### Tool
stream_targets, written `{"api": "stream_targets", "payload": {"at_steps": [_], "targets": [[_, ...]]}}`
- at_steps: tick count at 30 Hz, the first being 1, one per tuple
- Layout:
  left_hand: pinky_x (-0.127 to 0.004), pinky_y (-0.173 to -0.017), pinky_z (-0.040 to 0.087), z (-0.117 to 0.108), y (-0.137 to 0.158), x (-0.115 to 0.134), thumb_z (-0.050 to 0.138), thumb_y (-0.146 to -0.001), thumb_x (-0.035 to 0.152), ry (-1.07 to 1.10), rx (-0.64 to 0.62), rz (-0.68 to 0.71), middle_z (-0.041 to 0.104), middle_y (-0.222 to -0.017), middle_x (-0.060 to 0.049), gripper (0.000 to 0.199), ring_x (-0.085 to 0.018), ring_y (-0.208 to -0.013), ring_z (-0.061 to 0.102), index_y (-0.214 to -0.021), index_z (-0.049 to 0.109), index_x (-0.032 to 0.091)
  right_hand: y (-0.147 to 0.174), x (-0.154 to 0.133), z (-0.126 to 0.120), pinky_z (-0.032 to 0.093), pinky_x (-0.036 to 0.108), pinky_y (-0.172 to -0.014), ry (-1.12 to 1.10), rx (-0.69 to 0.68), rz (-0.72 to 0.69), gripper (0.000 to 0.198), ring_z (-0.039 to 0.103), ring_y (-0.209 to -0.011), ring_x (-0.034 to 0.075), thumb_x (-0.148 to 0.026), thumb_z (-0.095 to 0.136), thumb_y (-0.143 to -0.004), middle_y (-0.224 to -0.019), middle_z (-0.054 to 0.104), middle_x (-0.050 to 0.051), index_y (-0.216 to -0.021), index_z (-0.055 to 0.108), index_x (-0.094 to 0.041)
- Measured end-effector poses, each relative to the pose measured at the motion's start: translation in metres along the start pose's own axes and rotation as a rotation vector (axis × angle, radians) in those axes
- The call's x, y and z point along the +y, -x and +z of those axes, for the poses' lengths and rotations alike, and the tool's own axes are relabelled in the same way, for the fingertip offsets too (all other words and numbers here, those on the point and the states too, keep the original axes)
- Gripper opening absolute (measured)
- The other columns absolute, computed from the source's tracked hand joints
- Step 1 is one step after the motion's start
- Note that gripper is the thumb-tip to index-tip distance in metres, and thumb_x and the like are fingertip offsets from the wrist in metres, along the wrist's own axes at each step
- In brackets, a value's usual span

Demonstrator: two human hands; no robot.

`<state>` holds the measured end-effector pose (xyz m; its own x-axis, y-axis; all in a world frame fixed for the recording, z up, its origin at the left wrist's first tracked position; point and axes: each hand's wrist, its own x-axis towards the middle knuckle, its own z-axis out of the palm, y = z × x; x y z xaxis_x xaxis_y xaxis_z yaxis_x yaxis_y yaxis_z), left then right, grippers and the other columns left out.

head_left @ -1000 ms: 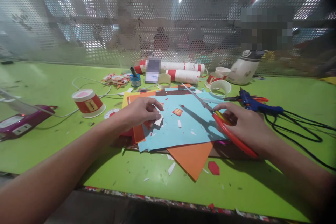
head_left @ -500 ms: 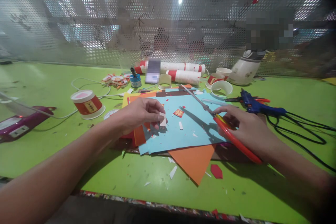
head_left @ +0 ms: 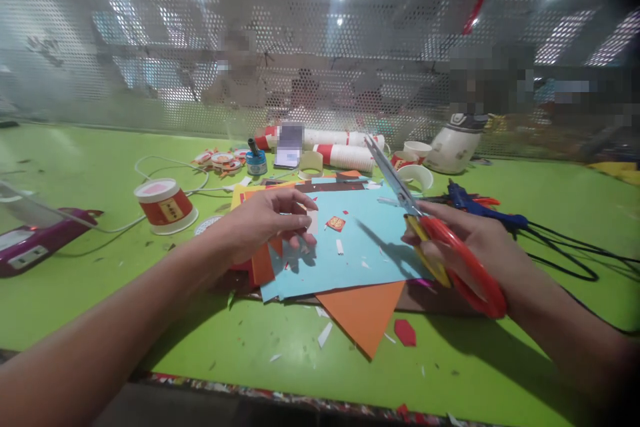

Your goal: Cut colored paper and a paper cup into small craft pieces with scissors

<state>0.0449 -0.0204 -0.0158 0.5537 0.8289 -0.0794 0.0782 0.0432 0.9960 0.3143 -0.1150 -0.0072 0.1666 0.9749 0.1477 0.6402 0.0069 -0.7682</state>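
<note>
Left hand (head_left: 265, 220) hovers over the left part of the light blue sheet (head_left: 320, 275): thumb and fingers curled, pinching a small white paper piece (head_left: 313, 221) at the tips. The piece juts just past my thumb, on the side toward my right hand, raised above the sheet.

Right hand (head_left: 477, 227): fingers wrapped around the red and yellow handles of the scissors (head_left: 406, 199). Blades slant up, away and leftward from my grip, well apart from the white piece; cannot tell if they meet fully.

Between my two sets of fingers, on the blue: a red patterned tag (head_left: 335, 223) near the left fingertips, a white strip (head_left: 340, 248) a little closer to me. Nearer me than either hand, an orange sheet (head_left: 367, 320) pokes out under the blue, with a red paper piece (head_left: 405, 333) beside it. Blue glue gun (head_left: 487, 213) just beyond my right fingers. Red-and-white paper cup (head_left: 165, 207) well left of my left ones.
</note>
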Motion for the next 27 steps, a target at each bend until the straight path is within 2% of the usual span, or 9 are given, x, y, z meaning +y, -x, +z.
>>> {"api": "stream_targets", "payload": {"at_steps": [3,8,11,13,16,19,23,25,27], "targets": [[-0.022,-0.05,0.045,0.002,0.0,0.006,0.074,-0.067,0.016,0.083,0.078,0.053,0.065,-0.068,-0.001,0.024,-0.016,-0.063,0.066,-0.089,0.063,0.016,0.005,-0.006,-0.002,0.052,0.038,-0.078,-0.069,-0.023,-0.047,0.059,0.067,-0.089,0.028,-0.03,0.059,-0.064,-0.089,0.072,0.008,-0.121,0.051,-0.019],[-0.026,-0.059,0.049,0.006,0.005,0.025,0.074,-0.065,0.01,0.222,0.206,0.138,0.065,-0.068,-0.002,0.029,-0.016,-0.067,0.067,-0.092,0.063,0.014,0.012,-0.02,0.002,0.052,0.033,-0.069,-0.1,-0.065,-0.126,0.048,0.066,-0.08,0.023,-0.033,0.056,-0.073,-0.083,0.066,0.004,-0.118,0.046,-0.019],[-0.025,-0.066,0.051,0.009,0.009,0.037,0.073,-0.065,0.006,0.302,0.309,0.226,0.065,-0.068,-0.002,0.023,-0.011,-0.064,0.063,-0.085,0.064,0.011,0.022,-0.033,0.007,0.048,0.03,-0.062,-0.045,-0.099,-0.183,0.033,0.059,-0.068,0.018,-0.039,0.056,-0.082,-0.076,0.059,0.0,-0.109,0.049,-0.021],[-0.024,-0.07,0.051,0.013,0.012,0.041,0.073,-0.064,0.005,0.389,0.347,0.273,0.065,-0.069,-0.002,0.018,-0.011,-0.067,0.063,-0.077,0.063,0.011,0.03,-0.041,0.012,0.044,0.029,-0.057,0.019,-0.115,-0.224,0.028,0.051,-0.059,0.016,-0.041,0.057,-0.083,-0.067,0.052,-0.004,-0.103,0.05,-0.023],[-0.023,-0.071,0.05,0.017,0.016,0.039,0.073,-0.065,0.008,0.463,0.365,0.249,0.066,-0.074,-0.002,0.015,-0.011,-0.072,0.063,-0.075,0.062,0.012,0.038,-0.048,0.019,0.041,0.028,-0.056,0.142,-0.125,-0.271,0.026,0.049,-0.06,0.016,-0.039,0.059,-0.082,-0.069,0.055,-0.004,-0.102,0.049,-0.025],[-0.021,-0.065,0.047,0.018,0.018,0.032,0.074,-0.069,0.017,0.436,0.297,0.23,0.065,-0.075,-0.002,0.015,-0.012,-0.073,0.063,-0.077,0.061,0.014,0.035,-0.052,0.024,0.04,0.027,-0.054,0.12,-0.079,-0.273,0.027,0.05,-0.062,0.017,-0.038,0.059,-0.082,-0.069,0.055,-0.003,-0.104,0.05,-0.025],[-0.021,-0.059,0.043,0.021,0.02,0.024,0.069,-0.075,0.022,0.363,0.106,0.249,0.064,-0.073,-0.002,0.012,-0.01,-0.066,0.059,-0.075,0.06,0.014,0.022,-0.061,0.026,0.038,0.025,-0.048,-0.04,-0.029,-0.216,0.023,0.046,-0.052,0.013,-0.037,0.062,-0.08,-0.057,0.047,-0.007,-0.095,0.055,-0.021],[-0.02,-0.057,0.041,0.024,0.021,0.02,0.068,-0.077,0.023,0.34,0.01,0.258,0.064,-0.072,-0.002,0.011,-0.009,-0.065,0.058,-0.077,0.06,0.015,0.017,-0.067,0.027,0.043,0.026,-0.05,-0.085,-0.015,-0.208,0.025,0.051,-0.053,0.014,-0.029,0.064,-0.076,-0.06,0.054,-0.005,-0.098,0.055,-0.021],[-0.02,-0.055,0.039,0.029,0.022,0.018,0.068,-0.076,0.022,0.327,-0.029,0.254,0.063,-0.069,-0.001,0.011,-0.009,-0.064,0.057,-0.079,0.06,0.015,0.014,-0.073,0.03,0.047,0.027,-0.051,-0.131,-0.017,-0.198,0.029,0.057,-0.054,0.015,-0.025,0.064,-0.073,-0.062,0.059,-0.004,-0.101,0.056,-0.02]]}}
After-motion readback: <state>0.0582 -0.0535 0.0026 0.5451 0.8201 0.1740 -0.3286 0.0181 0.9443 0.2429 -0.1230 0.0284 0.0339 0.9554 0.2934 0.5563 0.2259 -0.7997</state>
